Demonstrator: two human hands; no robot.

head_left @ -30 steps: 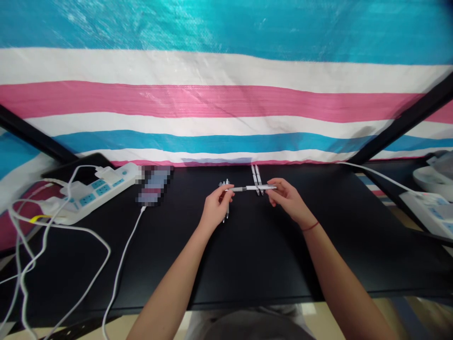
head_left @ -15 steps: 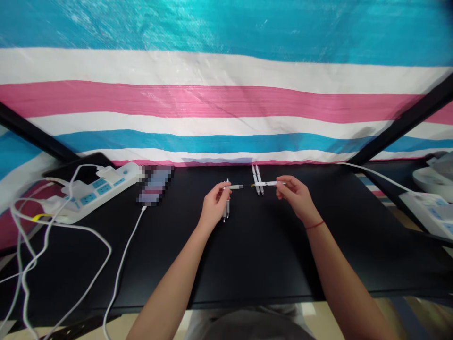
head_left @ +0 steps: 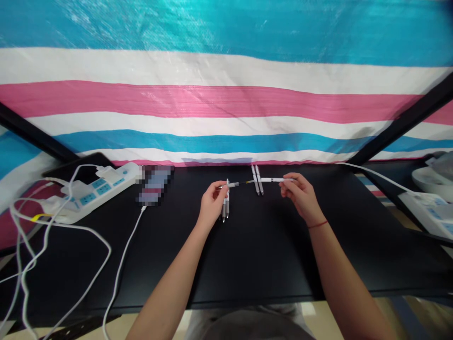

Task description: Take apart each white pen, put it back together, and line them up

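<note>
- Head view: left hand [head_left: 212, 203] pinches a pen's tip piece [head_left: 233, 184], right hand [head_left: 299, 193] pinches its barrel [head_left: 274, 180], both raised near the desk's [head_left: 247, 255] rear edge.
- 2 pens [head_left: 257, 179] lie between the hands, 2 more pens [head_left: 225, 208] by the left hand.
- Power strip [head_left: 95, 189] sits at the left edge, well apart.

Matt black table [head_left: 247, 255] — glossy plastic pens [head_left: 257, 179]

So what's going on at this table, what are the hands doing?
A person at a black table holds a white pen in two parts. The left hand pinches the short tip section, and the right hand pinches the barrel. A thin refill shows across the gap. One pair of pens lies by the left hand, and a second pair lies farther back between the hands.
</note>
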